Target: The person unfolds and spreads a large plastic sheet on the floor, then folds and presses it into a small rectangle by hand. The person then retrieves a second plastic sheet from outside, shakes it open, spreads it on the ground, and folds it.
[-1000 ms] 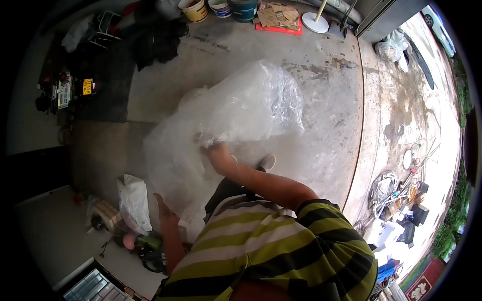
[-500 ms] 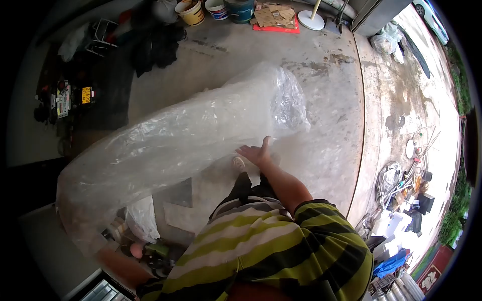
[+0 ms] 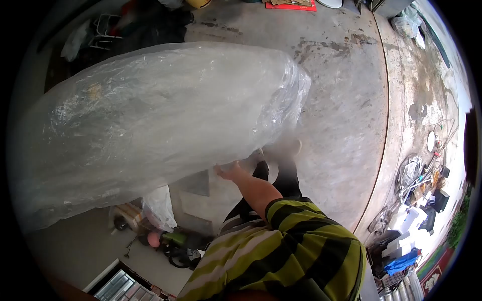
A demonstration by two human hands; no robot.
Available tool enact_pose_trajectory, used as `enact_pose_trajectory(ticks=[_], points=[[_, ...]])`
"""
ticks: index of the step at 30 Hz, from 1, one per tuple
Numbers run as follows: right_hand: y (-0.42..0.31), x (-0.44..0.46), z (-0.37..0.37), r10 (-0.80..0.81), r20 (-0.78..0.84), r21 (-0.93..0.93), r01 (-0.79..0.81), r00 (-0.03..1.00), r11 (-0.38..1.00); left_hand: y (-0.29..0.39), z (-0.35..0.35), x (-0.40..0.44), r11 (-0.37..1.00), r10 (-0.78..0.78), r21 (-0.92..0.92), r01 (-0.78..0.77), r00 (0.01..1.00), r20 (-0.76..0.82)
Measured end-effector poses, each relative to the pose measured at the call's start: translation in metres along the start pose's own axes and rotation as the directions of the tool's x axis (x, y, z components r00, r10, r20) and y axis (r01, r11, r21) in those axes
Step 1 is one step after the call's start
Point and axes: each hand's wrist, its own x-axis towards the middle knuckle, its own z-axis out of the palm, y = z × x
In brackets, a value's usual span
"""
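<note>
A huge bag of clear plastic film (image 3: pixel 165 115), puffed out and wrinkled, spans the left and middle of the head view. Its gathered, shiny end points right, over the concrete floor. My right hand (image 3: pixel 229 171) is at the bag's near edge, thumb and fingers apart. It seems to touch the film from below, though whether it bears any weight I cannot tell. Only a dim bit of what looks like my left arm shows at the bottom left; my left hand is out of sight.
Below the bag, a white plastic sack (image 3: pixel 159 208) stands near a green and black machine (image 3: pixel 175 243). Dark bundles and a metal frame (image 3: pixel 106 31) lie at the back left. Beyond the floor seam on the right is a heap of odds and ends (image 3: pixel 416 210).
The bag has swelled wider and shifted nearer and to the left. My right hand has moved left and slightly down along its edge. My left forearm has swung mostly out of view.
</note>
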Motion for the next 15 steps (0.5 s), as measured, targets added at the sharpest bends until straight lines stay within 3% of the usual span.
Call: enact_pose_trajectory(ticks=[1, 3, 5, 7, 9, 10, 11, 13, 15], points=[[-0.007, 0.026, 0.006, 0.098, 0.052, 0.130, -0.104, 0.994, 0.986, 0.004, 0.003, 0.006, 1.000, 0.015, 0.026, -0.015, 1.000, 0.000], [-0.027, 0.058, 0.016, -0.067, 0.458, 0.131, 0.007, 0.886, 0.991, 0.011, 0.007, 0.017, 0.996, 0.043, 0.072, -0.043, 0.999, 0.000], [-0.055, -0.001, 0.029, -0.135, 0.572, 0.118, 0.082, 0.809, 0.990, 0.015, 0.013, 0.028, 0.992, 0.063, 0.108, -0.063, 0.998, 0.007], [-0.110, -0.042, 0.039, -0.238, 0.703, 0.175, 0.160, 0.670, 0.971, 0.012, 0.023, 0.035, 0.990, 0.079, 0.115, -0.079, 0.997, 0.010], [-0.170, -0.093, 0.029, -0.368, 0.725, 0.149, 0.390, 0.582, 0.909, 0.002, 0.039, 0.041, 0.989, 0.096, 0.110, -0.097, 0.995, 0.017], [-0.205, -0.120, 0.013, -0.397, 0.754, 0.192, 0.402, 0.523, 0.895, -0.006, 0.048, 0.043, 0.988, 0.104, 0.113, -0.107, 0.994, 0.032], [-0.266, -0.117, -0.012, -0.494, 0.769, 0.286, 0.472, 0.405, 0.834, -0.018, 0.061, 0.043, 0.987, 0.113, 0.109, -0.118, 0.992, 0.054], [-0.283, -0.258, -0.079, -0.594, 0.748, 0.315, 0.629, 0.296, 0.711, -0.057, 0.092, 0.040, 0.979, 0.163, 0.101, -0.175, 0.980, 0.115], [-0.322, -0.356, -0.147, -0.533, 0.842, 0.382, 0.608, 0.080, 0.696, -0.106, 0.139, 0.017, 0.927, 0.339, 0.076, -0.367, 0.908, 0.247]])
